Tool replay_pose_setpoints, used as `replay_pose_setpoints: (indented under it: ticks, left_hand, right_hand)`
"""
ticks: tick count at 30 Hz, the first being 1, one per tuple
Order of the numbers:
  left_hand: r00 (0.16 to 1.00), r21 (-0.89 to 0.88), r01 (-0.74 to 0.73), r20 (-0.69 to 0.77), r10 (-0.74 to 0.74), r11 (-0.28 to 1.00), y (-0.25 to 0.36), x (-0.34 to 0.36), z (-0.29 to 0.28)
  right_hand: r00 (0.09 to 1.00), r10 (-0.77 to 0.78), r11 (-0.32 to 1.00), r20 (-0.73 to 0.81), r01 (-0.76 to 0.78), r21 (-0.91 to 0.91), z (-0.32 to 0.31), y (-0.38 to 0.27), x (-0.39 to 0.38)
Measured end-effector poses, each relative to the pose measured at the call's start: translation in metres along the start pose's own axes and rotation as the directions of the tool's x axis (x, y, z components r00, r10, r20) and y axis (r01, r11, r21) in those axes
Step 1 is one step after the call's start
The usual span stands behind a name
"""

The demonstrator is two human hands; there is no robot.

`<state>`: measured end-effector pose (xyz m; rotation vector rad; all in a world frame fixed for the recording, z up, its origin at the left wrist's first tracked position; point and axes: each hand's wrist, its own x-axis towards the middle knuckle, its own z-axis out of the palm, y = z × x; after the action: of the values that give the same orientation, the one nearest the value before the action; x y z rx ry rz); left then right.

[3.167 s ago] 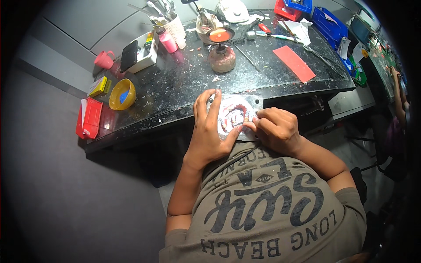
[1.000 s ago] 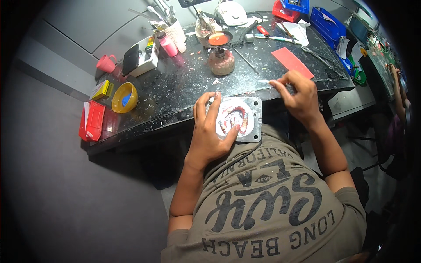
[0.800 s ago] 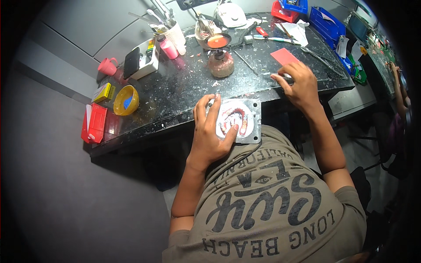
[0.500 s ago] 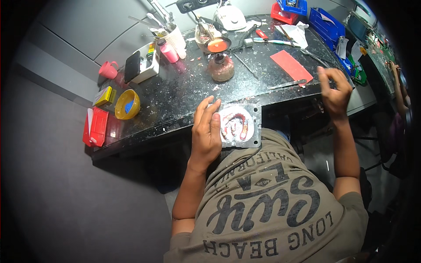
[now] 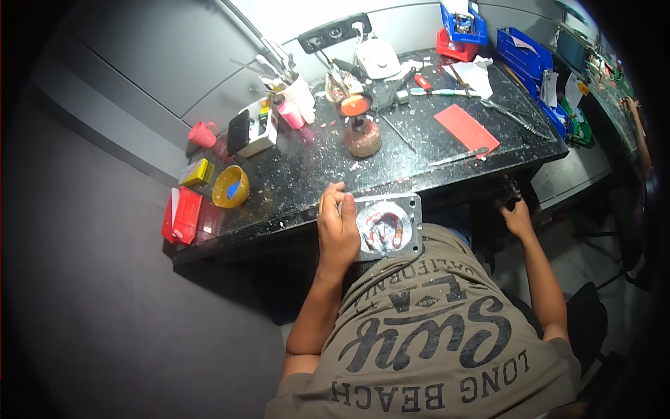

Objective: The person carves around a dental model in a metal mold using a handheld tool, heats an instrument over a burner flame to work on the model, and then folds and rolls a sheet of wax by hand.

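My left hand point(image 5: 338, 234) grips the left side of a square metal dental flask half point(image 5: 417, 225), close to my body at the bench's front edge. White plaster point(image 5: 391, 209) fills its round middle, with a reddish horseshoe-shaped arch point(image 5: 398, 234) set in it. Lower than the bench top, off to the right, is my right hand point(image 5: 517, 218). Its fingers are closed around or against a dark, metallic-looking item point(image 5: 513, 187) in shadow; its kind does not show. On the bench lie a pink-red wax sheet point(image 5: 464, 126) and a slim metal wax knife point(image 5: 457, 158).
A glass burner bottle point(image 5: 363, 140) stands mid-bench, a small pan point(image 5: 354, 105) of orange-red material above it. To the left are a yellow bowl point(image 5: 231, 187), a red box point(image 5: 183, 216) and a pink cup point(image 5: 203, 134). Blue bins point(image 5: 523, 54) line the right side.
My right hand has dropped from beside the bench's right corner to below its front edge, at the dark item. My left hand keeps its hold on the flask. The whole view has shifted slightly.
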<state>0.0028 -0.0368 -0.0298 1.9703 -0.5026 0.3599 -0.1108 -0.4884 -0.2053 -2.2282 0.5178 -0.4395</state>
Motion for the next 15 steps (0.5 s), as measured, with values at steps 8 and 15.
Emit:
replay_pose_setpoints:
  ticks: [8, 15]
  left_hand:
    - [0.977, -0.555, 0.177, 0.003, -0.212, 0.812, -0.006, -0.027, -0.006]
    - [0.858, -0.678, 0.302, -0.113, -0.501, 0.67, -0.024, -0.02, -0.034]
  right_hand:
    - [0.995, -0.012, 0.993, -0.099, 0.024, 0.116, 0.015, 0.01, 0.009]
    - [0.886, 0.258, 0.598, 0.385, -0.46, 0.656, -0.008, -0.013, 0.003]
